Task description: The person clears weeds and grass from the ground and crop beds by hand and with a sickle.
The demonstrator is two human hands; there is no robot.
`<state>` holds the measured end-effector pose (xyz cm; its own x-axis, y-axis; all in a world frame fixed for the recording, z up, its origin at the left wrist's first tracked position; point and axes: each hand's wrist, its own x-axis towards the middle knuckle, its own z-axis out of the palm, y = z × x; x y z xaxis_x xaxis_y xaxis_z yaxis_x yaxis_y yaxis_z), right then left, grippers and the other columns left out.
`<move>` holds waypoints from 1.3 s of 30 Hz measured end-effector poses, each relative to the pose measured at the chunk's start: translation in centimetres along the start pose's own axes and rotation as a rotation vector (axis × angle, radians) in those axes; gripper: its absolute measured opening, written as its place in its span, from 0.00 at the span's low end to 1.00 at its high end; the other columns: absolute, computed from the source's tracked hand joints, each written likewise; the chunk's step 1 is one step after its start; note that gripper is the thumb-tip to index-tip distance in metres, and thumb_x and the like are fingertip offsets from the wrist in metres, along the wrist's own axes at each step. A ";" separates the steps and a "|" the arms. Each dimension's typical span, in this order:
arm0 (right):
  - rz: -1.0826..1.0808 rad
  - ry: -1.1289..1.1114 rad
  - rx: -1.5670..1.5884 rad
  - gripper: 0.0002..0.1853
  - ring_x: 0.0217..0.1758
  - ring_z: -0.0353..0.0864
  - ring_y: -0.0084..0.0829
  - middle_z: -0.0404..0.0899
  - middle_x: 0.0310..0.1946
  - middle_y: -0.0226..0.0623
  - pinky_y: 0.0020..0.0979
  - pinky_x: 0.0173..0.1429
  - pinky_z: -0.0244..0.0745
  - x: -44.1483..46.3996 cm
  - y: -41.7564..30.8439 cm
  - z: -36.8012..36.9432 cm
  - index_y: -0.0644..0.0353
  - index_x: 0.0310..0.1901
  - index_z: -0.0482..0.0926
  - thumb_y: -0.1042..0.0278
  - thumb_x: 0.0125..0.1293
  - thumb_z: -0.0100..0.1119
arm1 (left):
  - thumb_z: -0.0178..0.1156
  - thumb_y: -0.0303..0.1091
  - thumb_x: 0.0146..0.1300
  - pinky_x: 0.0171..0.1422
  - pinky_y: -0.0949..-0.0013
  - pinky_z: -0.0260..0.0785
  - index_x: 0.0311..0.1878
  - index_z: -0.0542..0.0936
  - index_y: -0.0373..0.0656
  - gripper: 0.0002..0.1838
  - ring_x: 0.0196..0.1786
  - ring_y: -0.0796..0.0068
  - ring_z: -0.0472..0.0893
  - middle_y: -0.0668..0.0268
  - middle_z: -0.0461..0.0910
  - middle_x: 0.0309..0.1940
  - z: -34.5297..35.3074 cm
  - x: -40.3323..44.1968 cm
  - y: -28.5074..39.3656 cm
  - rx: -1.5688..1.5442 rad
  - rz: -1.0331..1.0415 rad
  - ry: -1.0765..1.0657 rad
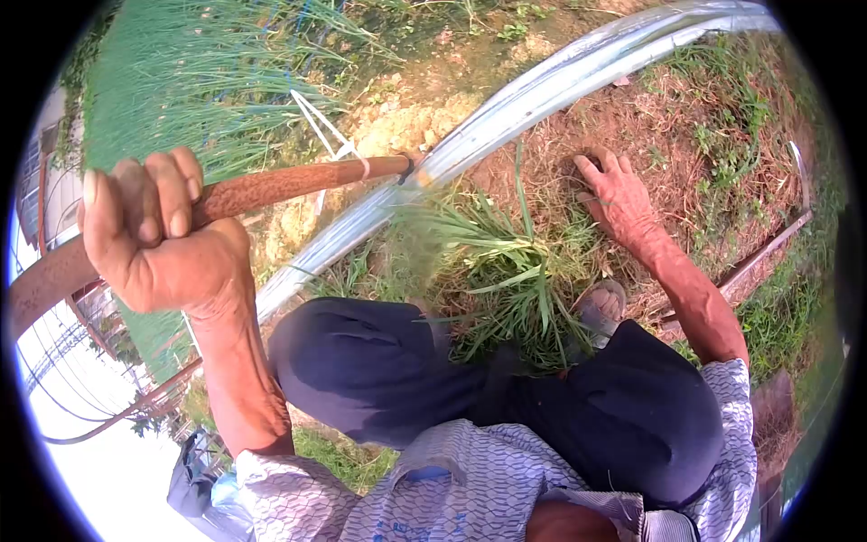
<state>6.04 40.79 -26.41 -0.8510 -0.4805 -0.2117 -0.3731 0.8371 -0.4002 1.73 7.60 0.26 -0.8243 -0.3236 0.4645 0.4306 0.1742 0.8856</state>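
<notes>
My left hand [167,230] is wrapped around a rusty brown pole [289,185], raised at the left. A white tie [316,126] loops around this pole near its far end, which meets a pale plastic-covered pipe [524,99]. At the right, my right hand [619,199] reaches down to the bare soil, its fingers slightly bent and apart, touching dry plant litter. Nothing shows in its grasp. Between my knees and that hand lies a heap of long green grass [515,280], partly blurred.
Dense thin green stalks [190,99] grow beyond the pipe at upper left. Low weeds [722,135] cover the ground at right, where a thin bar [768,244] lies. My bent knees [361,361] are close below the grass, with a foot [603,303] beside it.
</notes>
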 end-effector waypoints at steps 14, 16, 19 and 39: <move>0.208 -0.300 0.290 0.11 0.48 0.74 0.52 0.75 0.46 0.52 0.43 0.52 0.71 0.9 6.2 8.2 0.66 0.46 0.75 0.69 0.68 0.52 | 0.59 0.27 0.54 0.27 0.71 0.61 0.32 0.69 0.37 0.08 0.21 0.81 0.64 0.71 0.64 0.18 0.5 0.9 -1.7 -0.018 0.210 0.233; -0.045 -0.184 0.140 0.13 0.52 0.74 0.50 0.75 0.48 0.53 0.40 0.55 0.71 0.4 3.6 5.8 0.66 0.49 0.75 0.68 0.67 0.53 | 0.58 0.28 0.53 0.29 0.71 0.62 0.32 0.69 0.36 0.08 0.24 0.81 0.65 0.70 0.64 0.20 0.1 0.9 -1.2 -0.039 0.187 0.218; -0.045 0.060 0.010 0.18 0.58 0.76 0.44 0.76 0.55 0.53 0.35 0.60 0.71 0.5 4.5 5.9 0.66 0.57 0.73 0.67 0.69 0.53 | 0.57 0.27 0.53 0.31 0.70 0.63 0.32 0.69 0.36 0.08 0.25 0.79 0.66 0.68 0.64 0.21 -0.4 0.8 -1.3 -0.130 0.138 0.110; 0.107 -0.155 0.100 0.25 0.66 0.60 0.57 0.62 0.64 0.56 0.55 0.65 0.58 1.9 -3.9 0.8 0.64 0.60 0.67 0.60 0.64 0.57 | 0.63 0.32 0.57 0.29 0.71 0.65 0.34 0.70 0.40 0.11 0.23 0.83 0.67 0.72 0.66 0.20 -0.8 0.3 -1.3 -0.079 0.126 0.068</move>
<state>6.18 36.36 -25.92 -0.8138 -0.4316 -0.3893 -0.2386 0.8588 -0.4533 1.22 6.52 -0.74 -0.7364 -0.3670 0.5684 0.5587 0.1441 0.8168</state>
